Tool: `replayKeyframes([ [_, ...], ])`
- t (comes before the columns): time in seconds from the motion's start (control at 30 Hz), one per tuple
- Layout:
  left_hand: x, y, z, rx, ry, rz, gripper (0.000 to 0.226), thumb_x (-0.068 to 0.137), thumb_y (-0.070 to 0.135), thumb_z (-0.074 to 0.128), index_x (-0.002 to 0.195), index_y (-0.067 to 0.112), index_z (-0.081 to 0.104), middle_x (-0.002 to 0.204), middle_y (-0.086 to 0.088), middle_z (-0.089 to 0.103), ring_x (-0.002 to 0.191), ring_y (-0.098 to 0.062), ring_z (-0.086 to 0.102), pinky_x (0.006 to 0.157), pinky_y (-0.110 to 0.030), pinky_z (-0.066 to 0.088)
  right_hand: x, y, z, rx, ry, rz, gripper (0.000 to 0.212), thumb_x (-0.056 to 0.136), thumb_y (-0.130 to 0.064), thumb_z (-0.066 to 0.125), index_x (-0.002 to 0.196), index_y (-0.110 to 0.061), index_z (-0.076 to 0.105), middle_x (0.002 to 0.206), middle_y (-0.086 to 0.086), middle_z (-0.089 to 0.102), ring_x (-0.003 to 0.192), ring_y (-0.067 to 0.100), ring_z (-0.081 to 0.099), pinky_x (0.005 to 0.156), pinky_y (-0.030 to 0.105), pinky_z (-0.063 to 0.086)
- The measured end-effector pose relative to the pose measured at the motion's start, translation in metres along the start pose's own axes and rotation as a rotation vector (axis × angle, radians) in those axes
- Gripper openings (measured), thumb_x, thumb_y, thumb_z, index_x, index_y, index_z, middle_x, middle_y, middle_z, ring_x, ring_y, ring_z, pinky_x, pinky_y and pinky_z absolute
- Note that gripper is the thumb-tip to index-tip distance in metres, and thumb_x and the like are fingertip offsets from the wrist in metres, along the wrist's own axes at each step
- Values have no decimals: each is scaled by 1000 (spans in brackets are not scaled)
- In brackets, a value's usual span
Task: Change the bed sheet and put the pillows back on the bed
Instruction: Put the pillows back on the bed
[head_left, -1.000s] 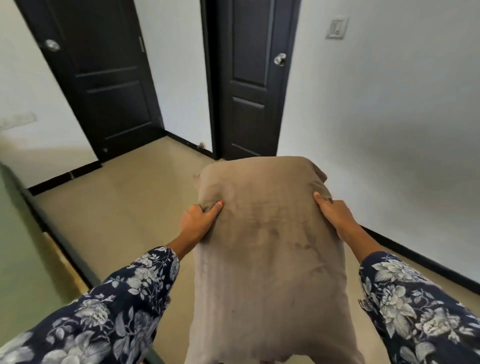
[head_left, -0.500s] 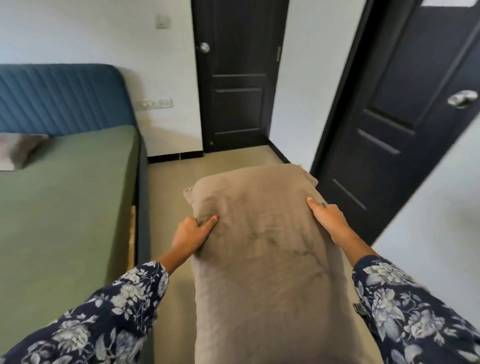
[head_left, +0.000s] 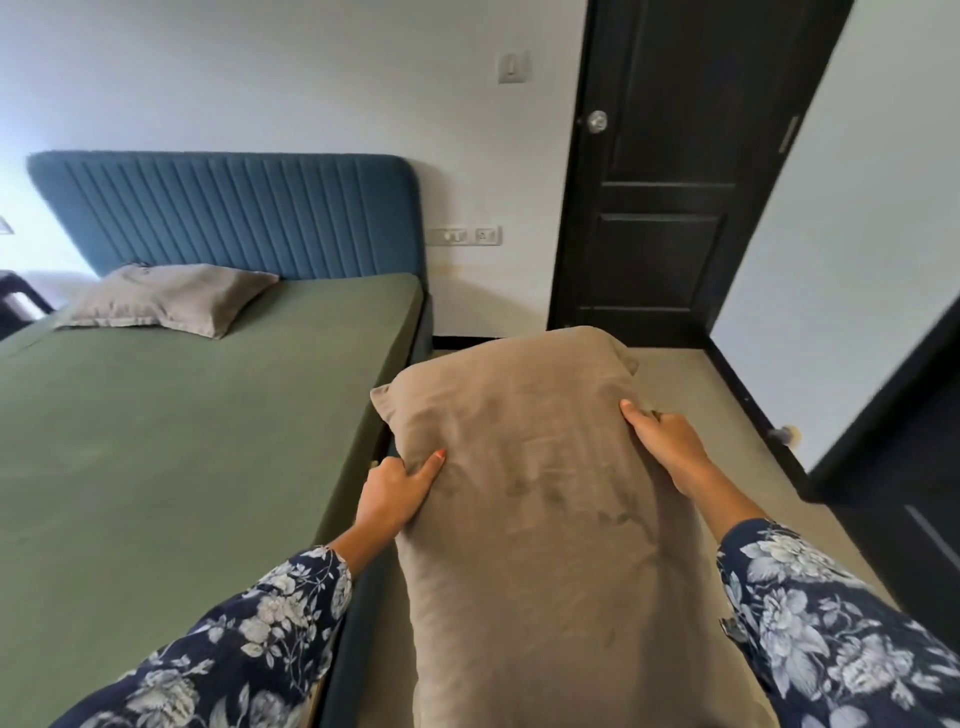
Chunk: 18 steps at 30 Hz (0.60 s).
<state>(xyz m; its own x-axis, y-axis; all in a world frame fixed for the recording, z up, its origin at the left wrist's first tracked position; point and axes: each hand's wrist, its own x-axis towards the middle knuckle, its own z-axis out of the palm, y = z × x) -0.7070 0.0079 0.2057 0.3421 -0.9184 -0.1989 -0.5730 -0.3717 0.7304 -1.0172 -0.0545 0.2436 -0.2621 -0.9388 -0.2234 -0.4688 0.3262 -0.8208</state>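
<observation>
Held lengthwise at the lower centre of the frame: a tan pillow (head_left: 545, 519), above the floor (head_left: 675, 374), just right of the bed's near edge. Gripped on its left side by the left hand (head_left: 392, 493), thumb laid on top of the fabric, fingers curled under and out of sight. Gripped on its right side by the right hand (head_left: 665, 441), thumb on top and fingers wrapped over the edge, pinching a fold. Dark marks visible on the pillow's upper face. Both forearms in navy floral sleeves (head_left: 234, 649), entering from the bottom corners.

Filling the left half of the frame: the bed (head_left: 400, 332), covered by a smooth green sheet (head_left: 182, 441). Lying at the upper left, on the sheet and close against the blue ribbed headboard (head_left: 234, 213): a second tan pillow (head_left: 166, 299), flat and slightly askew.

At the upper right, a closed dark door (head_left: 670, 208) with a round metal knob (head_left: 597, 121). Beside it on the white wall, a light switch (head_left: 514, 66); lower down, between headboard and door, a socket plate (head_left: 465, 235). At the far right edge, part of another dark door (head_left: 909, 493).
</observation>
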Motion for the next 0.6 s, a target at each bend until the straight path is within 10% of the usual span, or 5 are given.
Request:
replayKeyframes([
  [0.6, 323, 81, -1, -273, 319, -277, 54, 85, 60, 58, 77, 7, 58, 87, -8, 63, 77, -22, 61, 65, -32, 48, 407, -249, 158, -237, -293, -367, 68, 88, -60, 49, 117, 0, 62, 120, 20, 61, 109, 37, 57, 94, 42, 47],
])
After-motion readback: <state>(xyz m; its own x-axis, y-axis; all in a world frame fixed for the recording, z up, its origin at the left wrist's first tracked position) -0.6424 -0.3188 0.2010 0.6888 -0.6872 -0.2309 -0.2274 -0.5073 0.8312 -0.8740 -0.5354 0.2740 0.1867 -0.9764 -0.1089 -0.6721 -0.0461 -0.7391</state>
